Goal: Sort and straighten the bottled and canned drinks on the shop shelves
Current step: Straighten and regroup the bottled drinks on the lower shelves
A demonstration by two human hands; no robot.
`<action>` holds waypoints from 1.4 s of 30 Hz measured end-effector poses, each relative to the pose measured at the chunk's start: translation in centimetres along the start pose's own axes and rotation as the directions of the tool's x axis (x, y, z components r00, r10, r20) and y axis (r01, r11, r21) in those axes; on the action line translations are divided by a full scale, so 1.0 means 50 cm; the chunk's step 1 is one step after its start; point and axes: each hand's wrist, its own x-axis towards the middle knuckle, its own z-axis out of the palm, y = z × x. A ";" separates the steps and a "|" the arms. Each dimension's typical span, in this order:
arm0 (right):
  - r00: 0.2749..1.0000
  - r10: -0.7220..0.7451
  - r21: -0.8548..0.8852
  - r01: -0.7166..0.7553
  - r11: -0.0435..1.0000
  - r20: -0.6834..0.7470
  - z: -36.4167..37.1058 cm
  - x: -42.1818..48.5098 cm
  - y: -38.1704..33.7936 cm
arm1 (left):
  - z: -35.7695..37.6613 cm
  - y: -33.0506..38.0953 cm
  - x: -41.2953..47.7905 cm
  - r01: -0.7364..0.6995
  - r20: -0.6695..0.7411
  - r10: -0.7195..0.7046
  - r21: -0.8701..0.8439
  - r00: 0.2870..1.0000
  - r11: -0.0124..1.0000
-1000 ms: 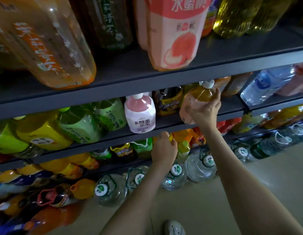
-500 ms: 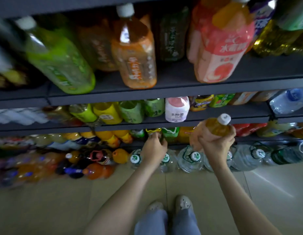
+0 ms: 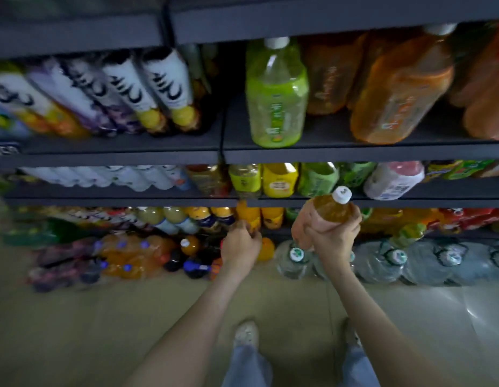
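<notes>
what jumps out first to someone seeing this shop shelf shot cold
First the right hand, centre right, gripping an amber bottle with a white cap, held in front of the shelves. Then the big green bottle standing on the upper shelf above, and the left hand at a small orange bottle lower down, grip unclear.

Observed: held bottle [image 3: 330,212] amber, white-capped; upper bottle [image 3: 276,93] lime green, white-capped; neighbouring bottle [image 3: 396,88] orange; shelves [image 3: 354,153] dark grey.
</notes>
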 end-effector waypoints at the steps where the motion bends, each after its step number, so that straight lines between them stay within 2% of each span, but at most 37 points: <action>1: 1.000 -0.001 0.005 0.001 1.000 0.006 0.034 -0.026 -0.016 | -0.028 -0.034 0.011 0.008 -0.001 -0.008 -0.008 1.000 1.000; 6: 0.998 0.047 0.049 -0.049 0.998 0.046 0.168 -0.125 -0.091 | -0.125 -0.129 0.058 0.046 -0.008 -0.046 -0.003 0.999 0.999; 9: 0.994 0.065 0.054 -0.070 0.996 0.093 0.211 -0.151 -0.105 | -0.139 -0.146 0.069 0.019 -0.019 -0.020 -0.041 1.000 0.999; 14: 0.993 0.089 0.100 -0.096 0.990 0.073 0.249 -0.144 -0.092 | -0.125 -0.136 0.108 -0.171 -0.122 0.167 -0.017 0.978 0.985; 18: 1.000 0.005 0.123 -0.007 0.992 0.021 0.262 -0.097 -0.033 | -0.062 -0.130 0.155 -0.357 -0.197 0.340 -0.059 0.920 0.932; 20: 1.000 -0.029 0.124 0.029 0.992 -0.004 0.269 -0.061 0.006 | -0.025 -0.119 0.195 -0.409 -0.274 0.369 -0.107 0.888 0.906; 25: 0.991 -0.081 0.132 0.095 0.987 -0.103 0.285 0.012 0.090 | 0.058 -0.062 0.295 -0.456 -0.370 0.349 -0.260 0.861 0.851; 28: 0.982 -0.140 0.149 0.159 0.976 -0.128 0.287 0.043 0.131 | 0.097 -0.023 0.329 -0.427 -0.414 0.258 -0.392 0.873 0.815; 32: 0.969 -0.201 0.191 0.227 0.955 -0.142 0.286 0.061 0.156 | 0.116 -0.019 0.336 -0.432 -0.505 0.188 -0.427 0.843 0.794; 37: 0.975 -0.206 0.192 0.218 0.957 -0.079 0.288 0.036 0.140 | 0.098 -0.074 0.282 -0.397 -0.430 0.199 -0.442 0.881 0.804; 42: 0.981 -0.194 0.169 0.190 0.967 0.009 0.293 0.006 0.103 | 0.053 -0.159 0.220 -0.260 -0.427 0.026 -0.499 0.904 0.827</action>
